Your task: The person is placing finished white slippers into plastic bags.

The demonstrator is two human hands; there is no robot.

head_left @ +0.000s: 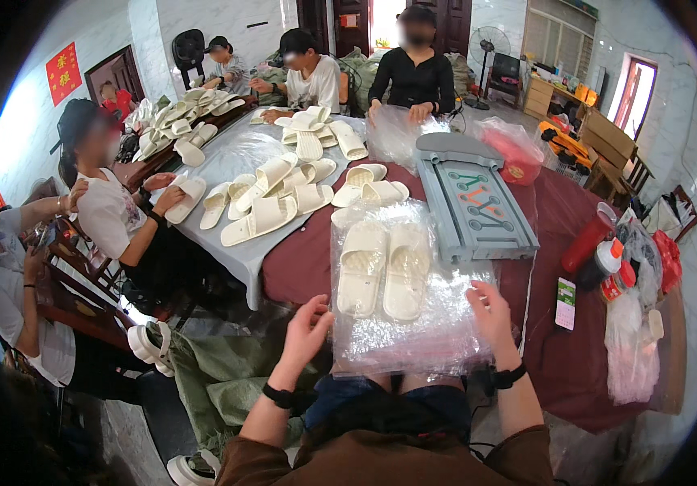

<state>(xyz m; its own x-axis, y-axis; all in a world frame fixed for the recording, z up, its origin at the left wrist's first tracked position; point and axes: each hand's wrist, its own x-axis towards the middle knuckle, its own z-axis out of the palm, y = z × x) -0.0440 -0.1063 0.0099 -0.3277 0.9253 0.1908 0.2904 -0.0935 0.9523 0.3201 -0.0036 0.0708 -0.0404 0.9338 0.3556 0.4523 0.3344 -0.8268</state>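
Note:
A pair of cream slippers (406, 283) lies side by side, inside or under clear plastic, directly in front of me. Beneath the pair, a stack of clear plastic bags (413, 344) hangs over the table's near edge. My left hand (308, 328) is beside the left edge of the bags, its fingers loosely bent and apart, with nothing seen in them. At the opposite edge, my right hand (492, 314) has spread fingers over the plastic; whether the fingertips touch it I cannot tell. Just beyond the slippers lies a grey plastic panel (478, 202) with raised patterns.
More cream slippers (271, 219) are piled on the grey-covered table. Several people sit around it; one at the left handles a slipper (185, 199). On the maroon cloth (555, 348) at right are a phone (565, 304), bottles (601, 266) and plastic bags (634, 356). A green sack (231, 389) is below left.

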